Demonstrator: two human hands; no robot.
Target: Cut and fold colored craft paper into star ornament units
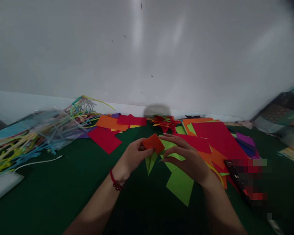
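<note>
My left hand [132,157], with a red bead bracelet [115,181] at the wrist, pinches a small folded orange paper piece [154,143] above the dark green table [63,182]. My right hand [187,156] touches the same orange piece from the right, its fingers spread over folded light green paper [150,162]. A flat light green sheet [180,184] lies just below my right hand. A finished red, orange and green paper flower [165,122] sits farther back near the wall.
Red and orange paper sheets [215,137] lie stacked at the right, more red sheets [104,138] at the left. A clear bag of coloured pipe cleaners [31,137] fills the far left. A white box [2,186] with a cable sits at the left edge. A white wall stands behind.
</note>
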